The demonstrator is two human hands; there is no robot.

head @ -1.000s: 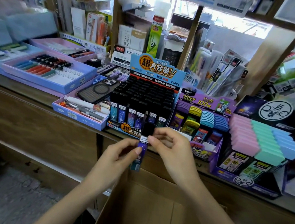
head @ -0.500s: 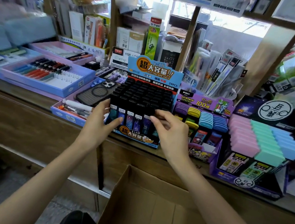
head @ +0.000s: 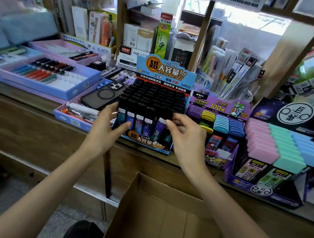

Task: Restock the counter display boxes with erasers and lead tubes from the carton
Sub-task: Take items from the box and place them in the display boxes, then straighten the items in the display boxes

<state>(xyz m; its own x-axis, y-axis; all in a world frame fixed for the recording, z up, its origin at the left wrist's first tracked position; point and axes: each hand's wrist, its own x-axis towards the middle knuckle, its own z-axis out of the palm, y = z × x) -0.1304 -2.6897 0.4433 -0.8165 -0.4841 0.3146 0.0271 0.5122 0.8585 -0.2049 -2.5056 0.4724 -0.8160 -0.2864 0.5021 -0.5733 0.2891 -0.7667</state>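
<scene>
Left hand (head: pixel 108 128) bracing lead-tube display box (head: pixel 154 106) mid-frame, right hand (head: pixel 186 137) pinching front-row tube (head: pixel 159 128); could topple neighbours if pushed askew.

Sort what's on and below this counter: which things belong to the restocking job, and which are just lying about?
Job:
lead tube box
left hand
right hand
carton
eraser box
small lead box

Lying about:
phone
pen trays
hanging pen packs
</scene>
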